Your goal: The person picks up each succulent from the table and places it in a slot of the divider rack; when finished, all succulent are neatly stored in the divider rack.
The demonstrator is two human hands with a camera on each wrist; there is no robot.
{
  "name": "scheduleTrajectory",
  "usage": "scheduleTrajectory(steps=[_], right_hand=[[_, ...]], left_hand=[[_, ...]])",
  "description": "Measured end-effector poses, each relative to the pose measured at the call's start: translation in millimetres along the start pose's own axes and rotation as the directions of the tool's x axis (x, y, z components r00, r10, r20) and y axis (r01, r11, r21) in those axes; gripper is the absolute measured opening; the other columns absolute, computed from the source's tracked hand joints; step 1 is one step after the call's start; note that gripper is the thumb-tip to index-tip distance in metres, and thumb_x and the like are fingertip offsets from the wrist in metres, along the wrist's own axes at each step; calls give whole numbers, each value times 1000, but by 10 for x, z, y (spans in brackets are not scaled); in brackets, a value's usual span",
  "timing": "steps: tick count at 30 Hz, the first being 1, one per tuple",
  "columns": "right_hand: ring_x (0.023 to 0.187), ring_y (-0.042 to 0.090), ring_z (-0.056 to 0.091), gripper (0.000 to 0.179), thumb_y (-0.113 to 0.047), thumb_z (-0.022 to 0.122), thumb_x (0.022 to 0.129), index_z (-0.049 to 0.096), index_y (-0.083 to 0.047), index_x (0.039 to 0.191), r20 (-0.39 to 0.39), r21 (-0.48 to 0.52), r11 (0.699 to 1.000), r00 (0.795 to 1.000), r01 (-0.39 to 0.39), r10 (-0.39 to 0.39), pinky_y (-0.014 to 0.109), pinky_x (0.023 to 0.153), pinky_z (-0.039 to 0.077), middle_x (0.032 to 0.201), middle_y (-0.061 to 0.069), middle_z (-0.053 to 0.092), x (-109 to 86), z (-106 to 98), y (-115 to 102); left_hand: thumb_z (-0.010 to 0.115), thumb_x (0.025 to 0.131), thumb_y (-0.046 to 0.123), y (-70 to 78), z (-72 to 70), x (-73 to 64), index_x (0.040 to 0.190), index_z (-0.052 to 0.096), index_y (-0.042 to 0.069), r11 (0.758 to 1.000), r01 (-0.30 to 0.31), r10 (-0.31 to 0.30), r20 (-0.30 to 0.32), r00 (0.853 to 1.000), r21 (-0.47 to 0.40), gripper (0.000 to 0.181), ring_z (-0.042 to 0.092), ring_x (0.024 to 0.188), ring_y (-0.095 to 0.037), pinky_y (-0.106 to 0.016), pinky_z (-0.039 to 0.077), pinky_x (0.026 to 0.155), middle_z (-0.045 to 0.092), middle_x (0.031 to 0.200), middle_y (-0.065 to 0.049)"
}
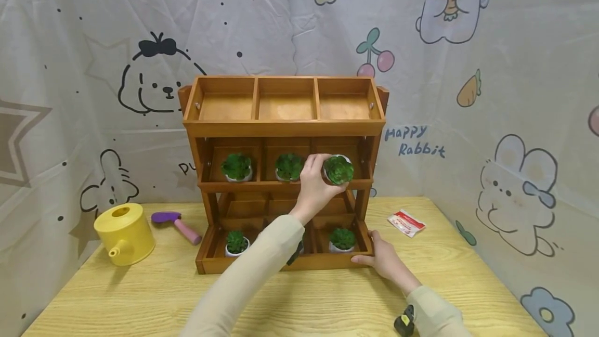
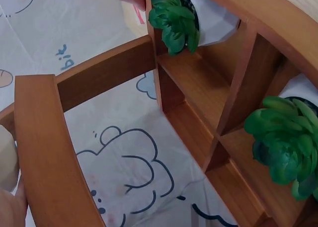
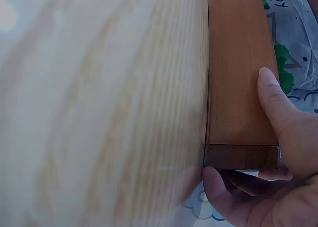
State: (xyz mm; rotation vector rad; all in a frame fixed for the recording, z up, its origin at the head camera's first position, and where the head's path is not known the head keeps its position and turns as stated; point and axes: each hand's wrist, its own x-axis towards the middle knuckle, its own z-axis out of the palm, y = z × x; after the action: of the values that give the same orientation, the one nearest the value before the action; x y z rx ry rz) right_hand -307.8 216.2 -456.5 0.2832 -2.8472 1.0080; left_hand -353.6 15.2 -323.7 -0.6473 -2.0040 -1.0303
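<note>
A three-tier wooden plant shelf [image 1: 285,129] stands on the table. My left hand [image 1: 314,185] grips a potted succulent [image 1: 339,170] in a white pot, at the right section of the middle tier; whether the pot touches the wood cannot be told. In the left wrist view, part of that pot [image 2: 7,157] shows at the left edge. My right hand [image 1: 385,259] grips the shelf's lower right front corner, its thumb [image 3: 271,83] on the front board and its fingers around the end. Two more succulents sit in the middle tier, left [image 1: 236,166] and centre [image 1: 288,166].
The bottom tier holds succulents at left [image 1: 236,243] and right [image 1: 342,239]; my left arm mostly covers its centre. Left of the shelf are a yellow watering can [image 1: 125,234] and a purple-and-pink hand trowel [image 1: 176,226]. A red-and-white packet [image 1: 406,223] lies to the right.
</note>
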Motion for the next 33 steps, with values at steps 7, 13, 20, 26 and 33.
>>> scheduleTrajectory(steps=[7, 13, 20, 26, 33], right_hand=[[102, 37, 63, 81, -35, 81, 74, 42, 9, 129, 3, -5, 1000, 1000, -1, 1, 48, 86, 50, 110, 25, 64, -4, 4, -9], [104, 39, 62, 86, -40, 80, 74, 40, 10, 131, 15, -9, 1000, 1000, 8, -7, 50, 87, 50, 114, 27, 63, -9, -8, -14], [109, 44, 58, 87, -40, 79, 75, 39, 12, 132, 20, -20, 1000, 1000, 1, -1, 52, 90, 48, 119, 32, 59, -11, -43, 14], [111, 45, 57, 86, -38, 79, 76, 38, 11, 133, 22, -11, 1000, 1000, -5, 5, 53, 92, 47, 121, 32, 58, -5, -42, 11], [107, 42, 60, 85, -39, 80, 75, 40, 11, 131, 18, -10, 1000, 1000, 11, -11, 51, 88, 49, 116, 30, 61, -2, -15, -12]], left_hand=[[87, 67, 15, -26, 37, 20, 118, 54, 6, 999, 37, -37, 4, 999, -1, 62, 57, 107, -29, -39, 51, 91, 54, 114, -13], [86, 69, 16, -23, 72, 23, 119, 55, 5, 999, 40, -40, -3, 999, -2, 60, 57, 106, -30, -40, 52, 91, 55, 115, -14], [85, 71, 17, 32, 107, 91, 121, 54, 5, 996, 82, -82, 27, 996, -21, 61, 57, 107, -30, -40, 51, 92, 56, 116, -14], [85, 69, 16, 42, 131, 138, 120, 55, 5, 994, 106, -106, 35, 994, 10, 60, 57, 106, -29, -40, 51, 91, 57, 113, -14], [86, 69, 16, 50, 138, 148, 120, 56, 5, 988, 151, -153, 52, 987, 42, 60, 56, 108, -31, -41, 50, 92, 57, 115, -15]])
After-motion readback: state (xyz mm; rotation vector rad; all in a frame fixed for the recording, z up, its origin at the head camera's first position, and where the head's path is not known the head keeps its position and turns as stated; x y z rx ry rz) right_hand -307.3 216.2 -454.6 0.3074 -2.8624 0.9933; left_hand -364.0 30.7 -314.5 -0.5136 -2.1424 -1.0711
